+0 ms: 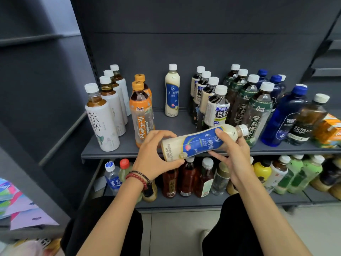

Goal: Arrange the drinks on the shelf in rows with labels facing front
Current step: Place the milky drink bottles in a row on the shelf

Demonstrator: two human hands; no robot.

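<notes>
Now, milk tea bottle lies almost sideways in both hands, just in front of shelf edge. White cap points right. Glossy cream plastic, blue label facing up. Left hand curls round base end; right hand grips near shoulder, thumb on label. Red bead bracelet on left wrist. Behind: twin bottle upright at back; white-sleeved tea bottles in row at left; orange-capped pair; green-labelled row; translucent blue bottle at right. Shelf flat, matte grey, matching back panel. Lower shelf crowded with bottles. Pale floor below.
</notes>
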